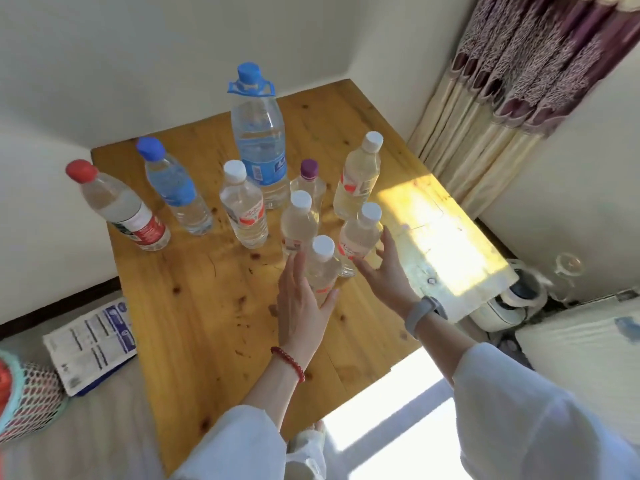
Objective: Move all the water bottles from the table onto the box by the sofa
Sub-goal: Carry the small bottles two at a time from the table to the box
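Note:
Several water bottles stand on a wooden table (194,306). The nearest white-capped bottle (322,263) stands upright with my left hand (299,306) open against its left side, thumb under its base. My right hand (384,271) is open, fingers spread, touching the white-capped bottle (360,237) just behind. Farther back stand a tall blue-capped bottle (258,133), a purple-capped one (309,178), a red-capped one (117,202), a smaller blue-capped one (173,185) and other white-capped ones. The box and sofa are out of view.
A white printed bag (91,341) lies on the floor left of the table, beside a netted red-and-teal object (24,393). A white appliance (512,299) sits right of the table, under a patterned curtain (519,81). Walls close the table's far sides.

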The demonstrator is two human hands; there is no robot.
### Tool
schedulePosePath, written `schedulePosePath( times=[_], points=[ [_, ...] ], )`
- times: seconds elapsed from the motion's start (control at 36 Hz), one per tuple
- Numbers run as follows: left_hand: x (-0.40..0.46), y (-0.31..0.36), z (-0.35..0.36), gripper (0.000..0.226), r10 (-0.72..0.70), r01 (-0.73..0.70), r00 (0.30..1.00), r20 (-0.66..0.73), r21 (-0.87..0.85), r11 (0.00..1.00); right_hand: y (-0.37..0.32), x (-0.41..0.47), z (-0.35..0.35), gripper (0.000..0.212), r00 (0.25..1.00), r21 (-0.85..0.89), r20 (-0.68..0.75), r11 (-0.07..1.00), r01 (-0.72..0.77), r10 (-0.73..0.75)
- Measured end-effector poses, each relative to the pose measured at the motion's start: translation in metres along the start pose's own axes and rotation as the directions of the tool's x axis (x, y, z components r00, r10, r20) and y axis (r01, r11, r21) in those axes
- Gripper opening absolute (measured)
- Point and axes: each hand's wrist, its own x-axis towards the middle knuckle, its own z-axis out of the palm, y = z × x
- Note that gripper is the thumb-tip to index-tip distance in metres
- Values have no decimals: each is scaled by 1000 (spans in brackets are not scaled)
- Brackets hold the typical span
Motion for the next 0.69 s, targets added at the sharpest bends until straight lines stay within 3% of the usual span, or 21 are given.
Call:
schedulePosePath(
  times=[0.17, 0.39, 0.58, 0.69],
  points=[
    [20, -18, -9, 73, 67, -60, 996, 51, -128, 990, -4, 17, 12, 71, 998, 81, -63, 997, 15, -9],
    [13, -22, -23, 78, 158, -143, 984, 76, -178, 974, 0, -21, 8, 65, 981, 62, -188, 996, 59, -47],
    [-4, 10, -35, 77, 170, -149, 973, 155, -137, 979, 19, -101, -29, 82, 978, -61, -208, 998, 23, -36],
    [-23, 44, -23, 80, 257, -218, 939, 227, -183, 959, 32, -155, -55, 89, 967, -146, -253, 989, -9, -29]
  ],
)
